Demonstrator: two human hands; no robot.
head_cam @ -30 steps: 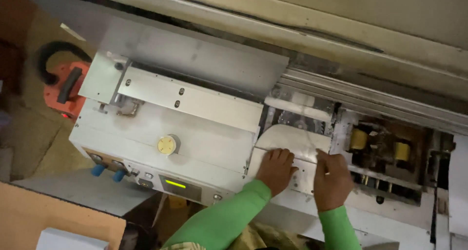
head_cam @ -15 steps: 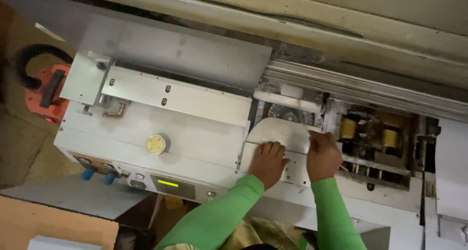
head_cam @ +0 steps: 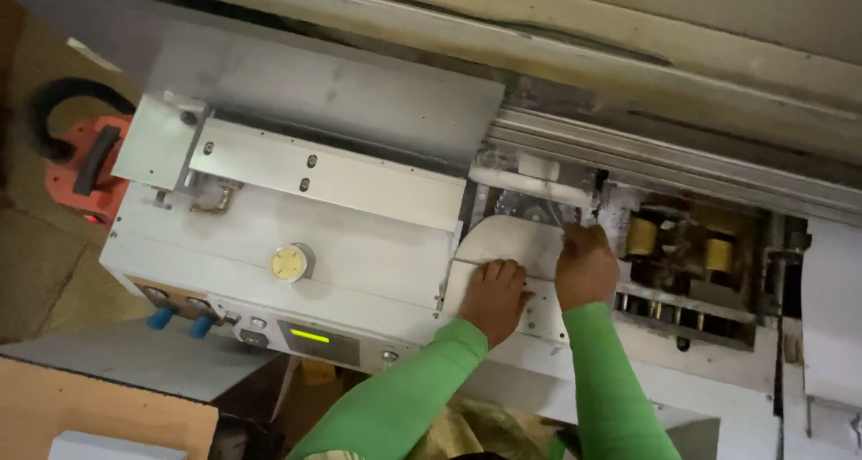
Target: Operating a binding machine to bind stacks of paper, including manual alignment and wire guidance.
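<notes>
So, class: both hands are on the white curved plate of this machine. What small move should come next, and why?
Probably keep the left hand pressing flat on the white curved plate while the right hand eases its fingertips along the plate's far edge beside the roller. The fingers already curl there, and the flat palm steadies the plate.

Both arms wear long, close-fitting sleeves of bright green, a smooth stretchy fabric with soft folds near the elbows. Each sleeve ends in a plain edge at the wrist, with no cuff band or button. The left hand (head_cam: pixel 493 296) and the right hand (head_cam: pixel 585 268) are bare: no gloves, rings or watch show. Below the arms a bit of yellowish-olive clothing is in sight.
</notes>
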